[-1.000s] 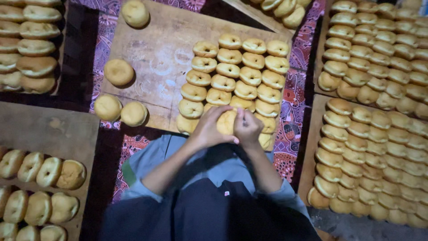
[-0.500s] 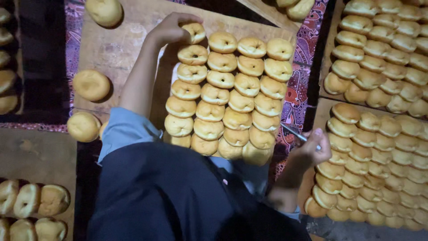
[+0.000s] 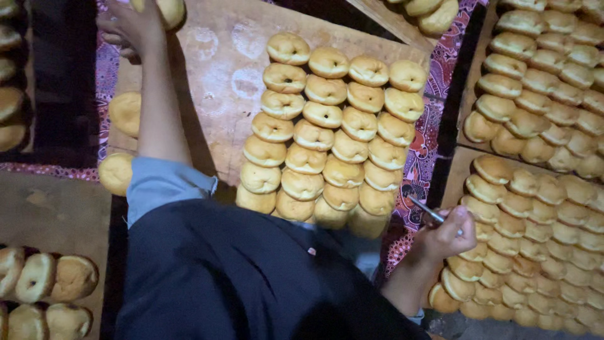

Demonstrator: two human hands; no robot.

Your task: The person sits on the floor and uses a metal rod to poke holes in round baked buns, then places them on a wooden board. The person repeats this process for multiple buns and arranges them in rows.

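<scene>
My left hand (image 3: 129, 30) reaches to the far left corner of a wooden board (image 3: 214, 94) and closes around a round golden bun (image 3: 171, 10) at the frame's top edge. My right hand (image 3: 450, 232) rests low on the right, fingers curled on a thin metal stick (image 3: 425, 208) that points up and left. Between my arms, ring-shaped buns (image 3: 327, 145) lie in several tight overlapping rows on the board. My dark apron and light blue sleeve cover the board's near edge.
Two loose round buns (image 3: 126, 112) (image 3: 116, 173) sit by the board's left edge. Wooden trays packed with buns stand on the right (image 3: 541, 75) (image 3: 535, 239), and at lower left (image 3: 44, 289). A red patterned cloth (image 3: 428, 145) shows beneath.
Both hands left the nearest bun in the rows. My left hand went to the rows' far corner, then further left to the loose bun. My right hand dropped to the right with the stick.
</scene>
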